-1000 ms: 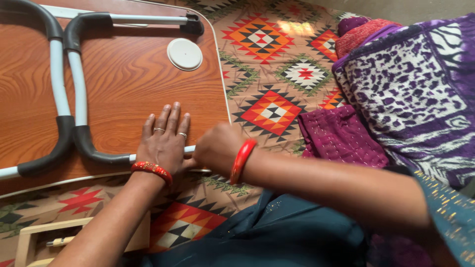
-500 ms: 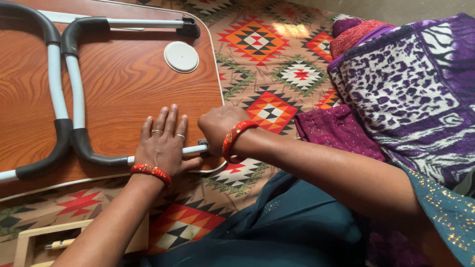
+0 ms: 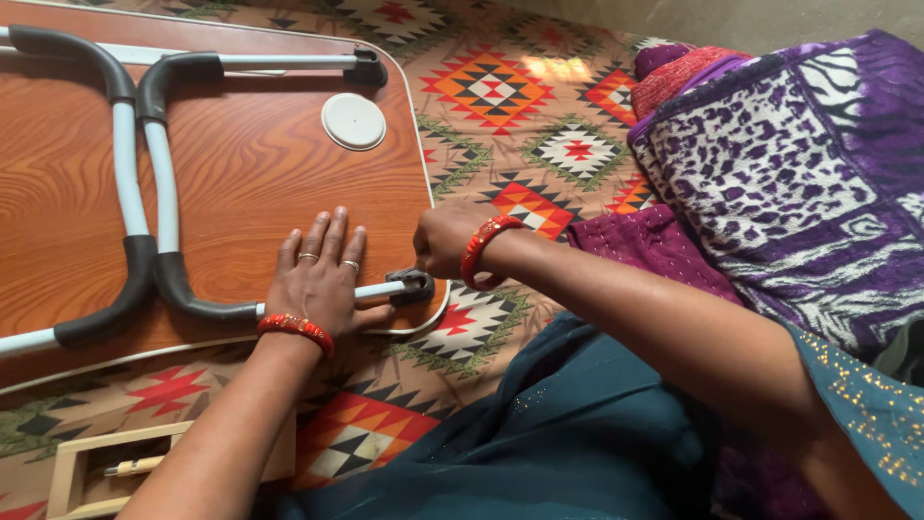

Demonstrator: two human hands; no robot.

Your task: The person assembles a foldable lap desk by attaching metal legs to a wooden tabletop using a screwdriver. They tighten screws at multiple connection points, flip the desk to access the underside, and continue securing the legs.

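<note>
Left hand (image 3: 318, 279) flat, fingers spread wide on folding table (image 3: 241, 173); right hand (image 3: 445, 241) fingers pinching leg hinge bracket (image 3: 416, 285). Recommend steady downward press, firm bracket grip.

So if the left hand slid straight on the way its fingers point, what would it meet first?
The left hand lies flat on the wooden tabletop, fingers pointing up and slightly right. Bare wood lies ahead, then probably the white round disc, though it might pass just left of it.

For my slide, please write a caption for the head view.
Left hand flat on an upturned folding table, right hand at its leg hinge.
</note>
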